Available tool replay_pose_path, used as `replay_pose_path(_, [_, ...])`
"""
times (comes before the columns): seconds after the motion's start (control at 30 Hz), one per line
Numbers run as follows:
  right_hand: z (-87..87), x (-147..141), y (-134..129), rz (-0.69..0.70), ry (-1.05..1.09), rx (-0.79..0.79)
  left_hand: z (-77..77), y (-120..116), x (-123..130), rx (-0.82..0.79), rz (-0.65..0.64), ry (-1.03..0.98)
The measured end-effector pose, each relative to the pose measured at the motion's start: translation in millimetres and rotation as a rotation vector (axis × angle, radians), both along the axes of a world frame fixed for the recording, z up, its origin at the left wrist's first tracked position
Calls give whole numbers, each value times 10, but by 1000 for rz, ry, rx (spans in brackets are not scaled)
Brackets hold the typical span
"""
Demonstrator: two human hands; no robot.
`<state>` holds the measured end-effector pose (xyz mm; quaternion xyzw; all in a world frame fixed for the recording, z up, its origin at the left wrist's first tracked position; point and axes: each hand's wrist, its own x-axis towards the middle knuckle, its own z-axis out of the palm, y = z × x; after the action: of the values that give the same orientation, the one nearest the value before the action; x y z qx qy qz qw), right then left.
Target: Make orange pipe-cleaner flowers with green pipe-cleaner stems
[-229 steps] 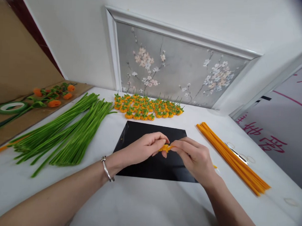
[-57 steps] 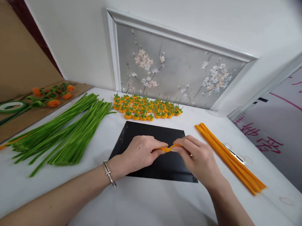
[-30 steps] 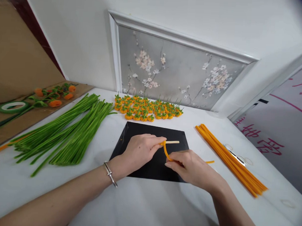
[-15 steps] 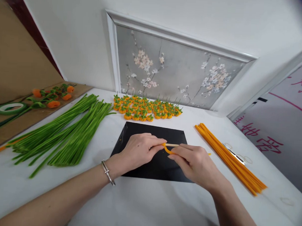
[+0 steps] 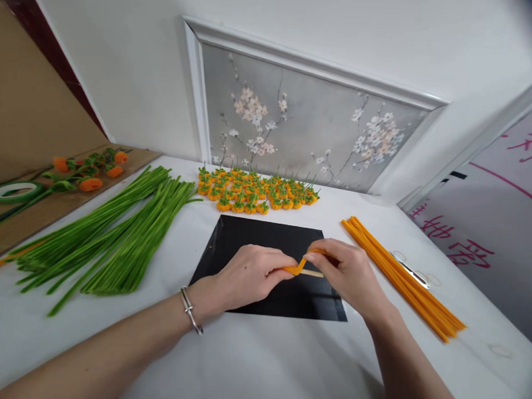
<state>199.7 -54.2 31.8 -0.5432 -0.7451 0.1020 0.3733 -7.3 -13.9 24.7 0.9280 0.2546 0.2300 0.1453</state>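
Above a black mat (image 5: 264, 235), my left hand (image 5: 249, 278) pinches a thin wooden stick (image 5: 312, 273) together with an orange fuzzy stem (image 5: 302, 264) at the stick's left part. My right hand (image 5: 348, 273) is closed on the other part of the orange stem, which bends upward from my left fingertips. The stick's right end points toward my right hand, below its fingers. Behind the mat stand rows of small orange pieces with green tops (image 5: 251, 193). A bundle of orange stems (image 5: 399, 276) lies to the right.
Green fuzzy stems (image 5: 127, 234) lie spread at the left. Beyond them, orange flowers (image 5: 91, 184) and a roll of green tape (image 5: 15, 192) rest on cardboard. Scissors (image 5: 413, 272) lie beside the orange bundle. A framed floral panel (image 5: 305, 113) is behind the table.
My right hand has moved up and off the stick, lifting the orange stem into an upward bend. My left hand has shifted slightly down, and the stick now tilts down to the right.
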Motion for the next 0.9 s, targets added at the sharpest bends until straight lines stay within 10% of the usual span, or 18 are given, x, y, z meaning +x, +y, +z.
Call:
replay_pose_path(0.37, [-110, 37, 30, 164, -50, -412, -23, -18, 13, -10, 12, -135])
replay_pose_path(0.9, [-5, -125, -140, 168, -364, -194, -55, 106, -50, 51, 229, -136])
